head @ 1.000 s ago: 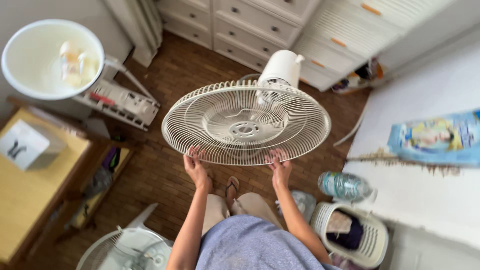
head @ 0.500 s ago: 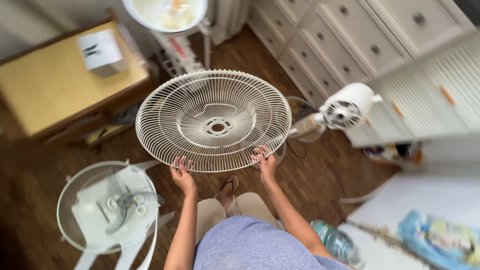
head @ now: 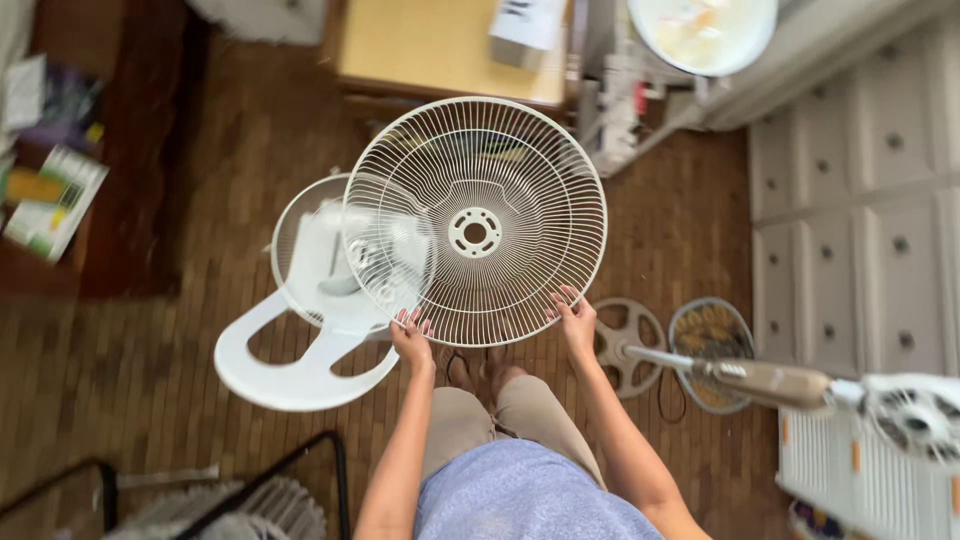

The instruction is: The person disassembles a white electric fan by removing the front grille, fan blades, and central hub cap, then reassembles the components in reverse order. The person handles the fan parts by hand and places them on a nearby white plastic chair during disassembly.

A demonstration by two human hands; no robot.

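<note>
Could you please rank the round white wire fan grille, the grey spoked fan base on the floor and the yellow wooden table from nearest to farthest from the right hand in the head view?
From the right hand:
1. Round white wire fan grille, gripped at its lower rim.
2. Grey spoked fan base, on the floor just right of the hand.
3. Yellow wooden table, far up at the top.

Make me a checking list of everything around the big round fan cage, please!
Surface: brown woven floor.
Job's things: white wire fan grille, held flat by its near rim.
Clutter: white fan part with blades under the grille; fan on a stand; books.
Grippers: left hand and right hand both grip the grille's rim.
Cables: dark cord near the stand's base.
Surroundings: white drawers, yellow table.
</note>
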